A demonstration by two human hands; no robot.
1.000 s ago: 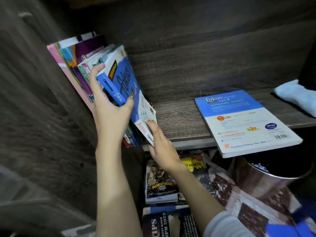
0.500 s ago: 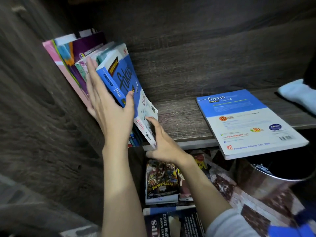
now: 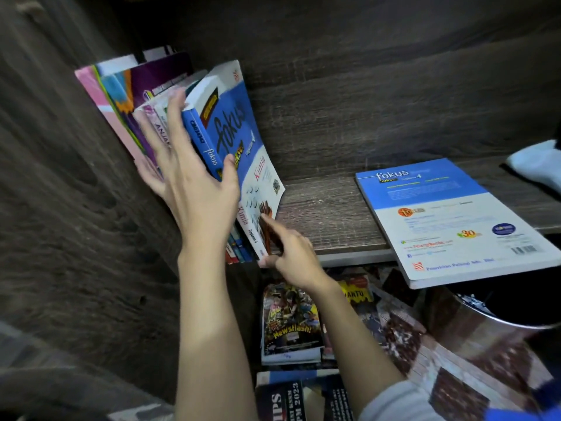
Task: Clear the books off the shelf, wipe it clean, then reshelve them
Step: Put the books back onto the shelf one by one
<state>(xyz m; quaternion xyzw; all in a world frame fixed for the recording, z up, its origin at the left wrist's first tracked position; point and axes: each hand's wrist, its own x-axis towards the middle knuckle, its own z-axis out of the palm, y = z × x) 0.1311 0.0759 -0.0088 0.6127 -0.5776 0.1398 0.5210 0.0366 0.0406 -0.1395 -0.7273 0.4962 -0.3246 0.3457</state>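
Left hand (image 3: 194,189) is up flat against the spines of the leaning books (image 3: 121,95), fingers straight and spread, thumb laid across the blue book (image 3: 233,123): bracing, not gripping. Right hand (image 3: 291,256) is down low, fingers curled and pinching that book's bottom corner right at the front edge of the shelf (image 3: 328,214). The blue book stands tilted at the end of the row, leaning left with the rest. The way to do this well, I'd say: hold the row steady with the flat palm, slide the foot of the book inward until it stands squarer, then let go low first. A second book (image 3: 449,220) lies flat, overhanging the front edge, so watch the elbow there. A cloth (image 3: 537,165) sits at the far right.
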